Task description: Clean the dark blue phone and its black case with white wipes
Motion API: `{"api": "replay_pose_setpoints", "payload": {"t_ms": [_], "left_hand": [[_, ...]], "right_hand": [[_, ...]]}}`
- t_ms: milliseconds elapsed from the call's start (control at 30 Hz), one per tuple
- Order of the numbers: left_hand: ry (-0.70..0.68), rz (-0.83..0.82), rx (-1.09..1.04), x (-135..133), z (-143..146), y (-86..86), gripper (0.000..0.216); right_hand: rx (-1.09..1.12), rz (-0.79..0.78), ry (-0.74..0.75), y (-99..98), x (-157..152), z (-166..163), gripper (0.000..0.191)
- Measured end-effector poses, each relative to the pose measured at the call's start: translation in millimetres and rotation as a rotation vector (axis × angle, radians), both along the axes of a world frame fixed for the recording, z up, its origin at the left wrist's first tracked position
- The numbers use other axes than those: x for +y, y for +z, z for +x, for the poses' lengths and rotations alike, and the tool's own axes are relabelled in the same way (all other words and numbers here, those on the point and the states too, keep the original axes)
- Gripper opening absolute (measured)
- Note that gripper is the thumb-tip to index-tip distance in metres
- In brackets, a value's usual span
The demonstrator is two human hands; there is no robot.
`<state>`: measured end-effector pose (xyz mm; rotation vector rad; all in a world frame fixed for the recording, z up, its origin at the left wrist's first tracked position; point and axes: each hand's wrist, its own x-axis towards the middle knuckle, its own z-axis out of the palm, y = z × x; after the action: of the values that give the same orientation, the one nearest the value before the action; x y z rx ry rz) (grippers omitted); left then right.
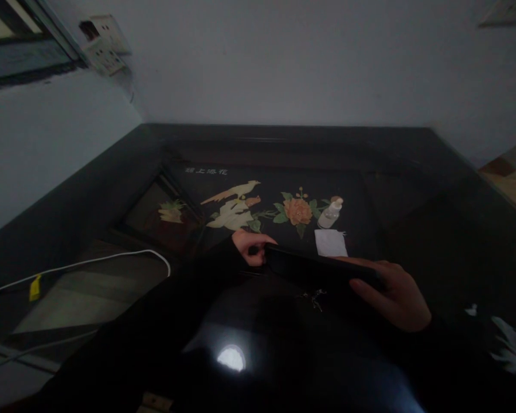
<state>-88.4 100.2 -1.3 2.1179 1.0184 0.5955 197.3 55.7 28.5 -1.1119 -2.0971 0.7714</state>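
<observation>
both hands pinch one thing between them: a dark flat slab (318,268), thin and rigid-looking, too dim to name more closely. left hand (250,246) closes over its far-left end, fingers curled over the edge; right hand (393,295) wraps the near-right end, thumb laid along the top. the slab's long axis runs from upper left to lower right, tilted a little, and it is held just above the black lacquered table (434,218), not resting on it as far as i can tell. something small and metallic (313,298) glints just below its middle; whether it hangs from the slab or lies on the table is unclear.

beyond the slab's far edge, nearer the right hand's side, a white square (330,242) of cloth or paper lies flat. just behind that lies a small clear bottle (330,213) with a pale cap, tipped on its side; its fill cannot be read. both rest on the inlaid panel, beside an orange flower (298,211) and pale birds (234,206).

further left, a white cable (90,265) with a yellow tag (35,287) loops over the table. a wall socket (105,46) sits high at the left.
</observation>
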Motion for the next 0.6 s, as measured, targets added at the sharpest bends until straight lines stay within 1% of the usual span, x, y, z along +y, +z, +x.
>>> {"api": "replay_pose_setpoints", "payload": {"t_ms": [133, 200, 233, 300, 367, 400, 433, 500, 567, 600], "left_hand": [[-0.029, 0.001, -0.007, 0, -2, -5.8, 0.037], [-0.051, -0.008, -0.029, 4, -4, -8.9, 0.032], [-0.056, -0.013, -0.042, 6, -6, -10.4, 0.028], [-0.052, -0.025, -0.075, 11, -11, -13.2, 0.026], [-0.055, -0.023, -0.115, 14, -13, -15.4, 0.029], [-0.064, -0.016, -0.138, 14, -14, -16.3, 0.029], [-0.071, -0.009, -0.164, 14, -13, -16.9, 0.028], [-0.061, -0.003, -0.219, 12, -10, -17.1, 0.026], [-0.021, -0.031, -0.279, 10, -6, -16.4, 0.024], [-0.003, -0.076, -0.327, 9, -5, -16.0, 0.023]], "right_hand": [[-0.014, 0.042, 0.051, 2.2, 3, 5, 0.028], [0.01, 0.025, 0.067, 8.5, 1, 4, 0.026], [0.042, -0.001, 0.109, 13.4, -2, 2, 0.025], [0.116, -0.067, 0.307, 25.0, -9, -2, 0.026], [0.172, -0.099, 0.511, 35.4, -17, -7, 0.027], [0.186, -0.092, 0.538, 38.9, -19, -8, 0.027], [0.194, -0.073, 0.502, 40.9, -20, -9, 0.027], [0.199, -0.038, 0.34, 40.2, -18, -9, 0.023], [0.176, -0.06, 0.218, 35.0, -12, -7, 0.019], [0.163, -0.086, 0.175, 31.2, -9, -6, 0.02]]}}
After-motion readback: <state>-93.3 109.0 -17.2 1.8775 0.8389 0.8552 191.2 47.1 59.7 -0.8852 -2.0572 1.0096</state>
